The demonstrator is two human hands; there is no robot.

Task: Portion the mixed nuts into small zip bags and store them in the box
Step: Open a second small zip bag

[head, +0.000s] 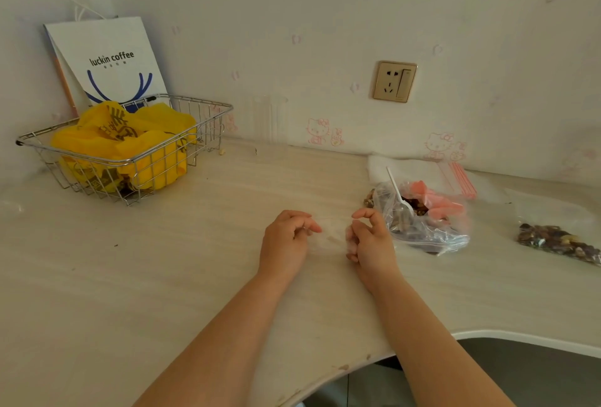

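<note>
The mixed nuts (414,206), a dark brown heap, sit in the large crumpled clear plastic bag (426,231) just to the right of my right hand (369,240), with one white plastic spoon (398,193) standing in them, handle leaning back toward the wall. Between my hands I hold one small clear zip bag (331,237), empty as far as I can tell; its long axis runs left to right across the pale tabletop (162,260). My left hand (286,237) pinches its left edge, fingers closed on the film, and my right hand pinches the right edge the same way. The bag is so transparent that I cannot tell whether its mouth is open yet.

My right hand is the nearer one to the spoon, so I judge it should scoop while the left keeps the mouth spread.

One filled small bag of nuts (559,242) lies well apart at the far right. A stack of spare zip bags with pink strips (455,175) rests behind the big bag. I see no box, only one wire basket (201,107) at far left holding yellow plastic bags (130,140).
</note>
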